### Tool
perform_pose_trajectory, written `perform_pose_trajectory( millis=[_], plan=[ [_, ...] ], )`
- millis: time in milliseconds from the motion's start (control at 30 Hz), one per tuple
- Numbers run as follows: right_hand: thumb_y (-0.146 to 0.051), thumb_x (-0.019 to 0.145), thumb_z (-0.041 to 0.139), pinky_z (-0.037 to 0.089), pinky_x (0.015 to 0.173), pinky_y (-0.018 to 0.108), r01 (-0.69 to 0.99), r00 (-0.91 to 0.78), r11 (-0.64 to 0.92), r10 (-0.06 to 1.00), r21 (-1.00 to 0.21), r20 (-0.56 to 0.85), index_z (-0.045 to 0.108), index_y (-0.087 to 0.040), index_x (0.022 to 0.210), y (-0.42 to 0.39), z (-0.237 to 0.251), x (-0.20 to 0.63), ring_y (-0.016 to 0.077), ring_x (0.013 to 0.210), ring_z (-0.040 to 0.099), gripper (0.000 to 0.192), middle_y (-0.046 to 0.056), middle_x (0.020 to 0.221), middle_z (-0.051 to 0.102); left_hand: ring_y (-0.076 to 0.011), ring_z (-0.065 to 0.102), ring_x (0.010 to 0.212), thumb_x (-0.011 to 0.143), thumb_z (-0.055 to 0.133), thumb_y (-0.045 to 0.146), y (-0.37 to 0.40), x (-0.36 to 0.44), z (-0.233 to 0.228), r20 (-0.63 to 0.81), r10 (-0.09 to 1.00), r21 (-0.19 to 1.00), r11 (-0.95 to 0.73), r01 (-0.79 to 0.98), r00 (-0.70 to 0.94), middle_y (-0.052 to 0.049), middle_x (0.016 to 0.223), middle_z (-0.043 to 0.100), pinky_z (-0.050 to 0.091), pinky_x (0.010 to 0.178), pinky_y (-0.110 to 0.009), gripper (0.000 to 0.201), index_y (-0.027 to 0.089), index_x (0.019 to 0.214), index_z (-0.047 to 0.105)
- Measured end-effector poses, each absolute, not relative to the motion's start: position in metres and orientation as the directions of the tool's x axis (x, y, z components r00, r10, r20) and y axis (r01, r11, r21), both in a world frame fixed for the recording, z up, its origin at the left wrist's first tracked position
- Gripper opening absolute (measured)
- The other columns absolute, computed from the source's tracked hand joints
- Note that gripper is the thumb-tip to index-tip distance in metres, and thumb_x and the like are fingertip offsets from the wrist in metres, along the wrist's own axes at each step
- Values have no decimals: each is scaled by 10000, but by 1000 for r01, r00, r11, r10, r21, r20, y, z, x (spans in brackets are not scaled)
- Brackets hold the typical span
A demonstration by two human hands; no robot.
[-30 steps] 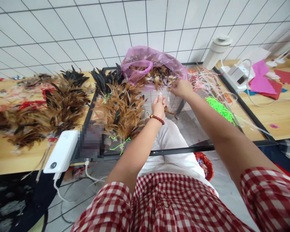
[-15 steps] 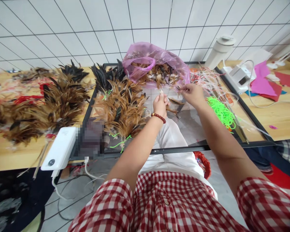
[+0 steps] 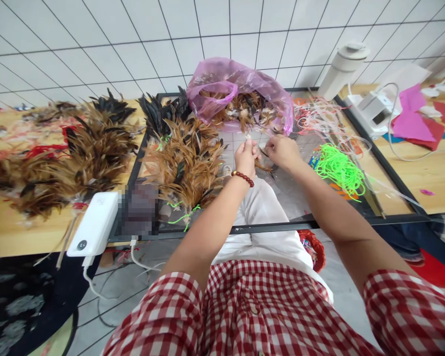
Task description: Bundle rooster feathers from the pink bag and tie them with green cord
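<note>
At the centre of the frame, the left hand [image 3: 245, 157] pinches a small bunch of feather quills [image 3: 248, 136] upright, fingers closed on it. Just right, the right hand [image 3: 284, 151] holds a single brown feather [image 3: 264, 167], close beneath the pink bag [image 3: 222, 81] of loose feathers. Tied feather bundles [image 3: 183, 163] lie left on the glass desk [image 3: 300, 198].

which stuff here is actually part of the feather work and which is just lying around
In use: left hand and right hand pinching loose feathers; pink bag of feathers; tied feather bundles; green cord.
Lying about: power bank; white bottle; pink paper.
</note>
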State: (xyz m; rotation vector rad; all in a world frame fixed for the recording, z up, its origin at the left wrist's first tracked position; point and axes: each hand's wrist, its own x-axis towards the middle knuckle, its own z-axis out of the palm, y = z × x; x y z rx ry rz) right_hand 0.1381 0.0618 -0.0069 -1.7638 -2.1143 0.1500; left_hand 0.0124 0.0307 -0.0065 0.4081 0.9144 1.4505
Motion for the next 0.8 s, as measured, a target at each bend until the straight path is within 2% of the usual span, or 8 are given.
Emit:
perform_pose_trajectory(
  millis=[100,200,267,333,433,533,633,800],
  plan=[
    [-214,854,570,510,800,404,802,-19,196,953,-565,303,697,-188,873,64,-6,142,275,857,660,131,132,927,742,-37,322,455,992,607,384,30,13,-6,-288,949,744,136,-654,-130,97,555,365,369,519,-175,333,188,746,496],
    [-313,864,622,468,619,333,442,44,196,970,-875,239,610,-228,802,66,-4,145,180,608,541,106,28,671,629,-35,372,471,976,633,386,30,13,-6,-285,950,750,138,-647,-129,90,561,409,397,544,-172,327,180,745,526],
    [-421,827,718,419,542,296,187,2,193,980,-963,197,590,-240,793,64,-4,142,137,532,464,224,-16,611,566,-31,426,492,948,674,394,30,14,-7,-287,950,746,139,-652,-126,83,575,460,425,575,-168,320,172,751,554],
    [-512,738,827,412,519,278,16,-41,207,978,-978,207,583,-247,810,61,-5,135,116,520,462,368,-36,618,566,-28,478,515,915,720,391,31,14,-8,-302,946,726,149,-671,-116,74,594,516,456,616,-165,306,163,760,586],
    [-590,629,905,445,524,276,-94,-57,250,965,-964,255,534,-263,825,56,-9,123,124,542,530,532,-51,636,590,-47,601,608,891,753,333,32,14,-10,-319,943,677,156,-719,-95,45,646,620,516,736,-190,233,149,791,652],
    [-573,607,929,434,524,263,-60,-19,286,957,-956,288,496,-263,819,55,-13,118,117,546,538,574,-62,637,593,-116,733,855,873,770,307,32,15,-12,-328,941,637,158,-754,-80,-11,801,747,541,931,-260,171,142,876,723],
    [-539,623,934,392,518,244,6,26,292,956,-956,292,486,-256,818,57,-16,120,97,538,497,565,-68,644,586,-178,750,1063,843,798,355,31,16,-14,-328,943,606,165,-778,-55,-50,980,802,532,1037,-319,255,157,998,756],
    [-586,619,924,337,501,239,45,45,248,967,-968,250,480,-249,799,61,-18,124,91,536,444,586,-65,629,528,-187,730,1143,848,796,286,31,16,-15,-275,961,619,158,-769,-25,-45,1010,801,526,1058,-329,172,153,951,758]
  ],
)
